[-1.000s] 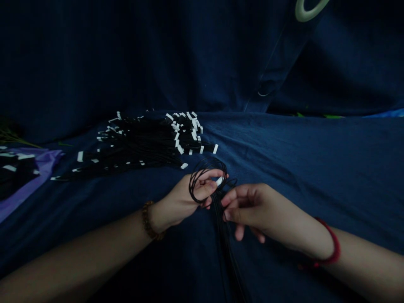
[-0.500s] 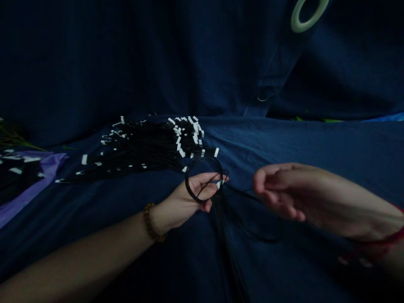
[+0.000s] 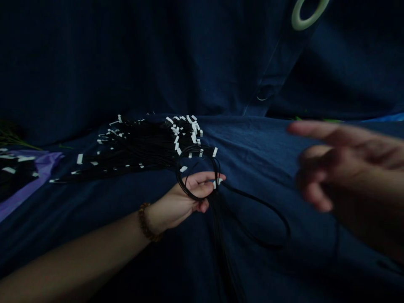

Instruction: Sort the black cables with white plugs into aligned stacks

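My left hand (image 3: 195, 191) is closed on a bundle of thin black cords (image 3: 221, 235), at lower centre. A round coil of cord (image 3: 179, 179) stands over the fingers, and a white tag (image 3: 217, 182) shows at the fingertips. From the pinch, a long loop of black cord (image 3: 287, 225) curves out to the right, and the other cords hang down towards the bottom edge. Off to the right, my right hand (image 3: 337, 164) is raised, touching no cord, with its index finger stretched out and the others partly bent. Motion blurs it slightly.
Behind my left hand lies a pile of black cords (image 3: 142, 147) with white tags. A purple bag (image 3: 47, 166) with more tagged cords sits at far left, beside green stems (image 3: 19, 136). A pale ring (image 3: 311, 21) is at upper right against dark blue cloth (image 3: 252, 134).
My right hand has moved right and up, away from the cord loop, and its index finger has extended. The loop now shows in full. My left hand has shifted slightly left.
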Demonstrator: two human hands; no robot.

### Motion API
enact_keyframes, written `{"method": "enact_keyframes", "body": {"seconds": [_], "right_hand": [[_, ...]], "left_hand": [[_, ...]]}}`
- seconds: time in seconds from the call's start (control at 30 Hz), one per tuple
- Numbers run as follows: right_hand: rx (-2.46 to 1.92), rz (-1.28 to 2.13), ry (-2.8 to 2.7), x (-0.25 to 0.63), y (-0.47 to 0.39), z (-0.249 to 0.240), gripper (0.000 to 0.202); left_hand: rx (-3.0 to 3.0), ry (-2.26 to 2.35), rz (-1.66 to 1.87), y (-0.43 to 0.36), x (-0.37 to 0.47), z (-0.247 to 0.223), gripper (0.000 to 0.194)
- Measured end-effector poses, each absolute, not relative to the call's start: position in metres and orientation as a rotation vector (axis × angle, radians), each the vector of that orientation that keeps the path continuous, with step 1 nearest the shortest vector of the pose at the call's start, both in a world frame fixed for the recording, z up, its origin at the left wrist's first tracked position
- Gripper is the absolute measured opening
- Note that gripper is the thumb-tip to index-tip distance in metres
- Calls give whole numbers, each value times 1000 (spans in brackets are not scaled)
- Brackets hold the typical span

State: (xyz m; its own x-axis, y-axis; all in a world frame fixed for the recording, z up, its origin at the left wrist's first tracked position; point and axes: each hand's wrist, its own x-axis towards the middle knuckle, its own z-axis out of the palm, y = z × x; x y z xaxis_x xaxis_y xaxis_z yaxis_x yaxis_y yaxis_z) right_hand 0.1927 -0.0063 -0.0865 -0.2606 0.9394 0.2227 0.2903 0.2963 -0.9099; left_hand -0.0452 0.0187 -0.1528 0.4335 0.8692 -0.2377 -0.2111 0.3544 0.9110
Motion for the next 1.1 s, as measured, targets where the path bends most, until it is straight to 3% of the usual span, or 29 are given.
{"method": "enact_keyframes", "body": {"seconds": [0.1,0.2,0.47,0.67,0.77,1.1], "right_hand": [[-1130,1621,-1513,158,-17,-88,29],[-1209,1772,-1529,148,-22,-91,27],[-1047,1428,-1768,155,-12,-105,19],[-1180,304,-2273,157,-14,-121,13],[-1097,-6,-2363,156,-16,-123,18],[-1067,-129,-2403,153,-17,-124,21]], "left_hand": [[948,847,812,18,-45,-152,32],[947,854,800,18,-45,-152,33],[944,825,800,20,-45,-154,30],[989,811,778,20,-46,-150,31],[1032,773,769,20,-47,-153,32],[1070,735,752,20,-48,-155,27]]}}
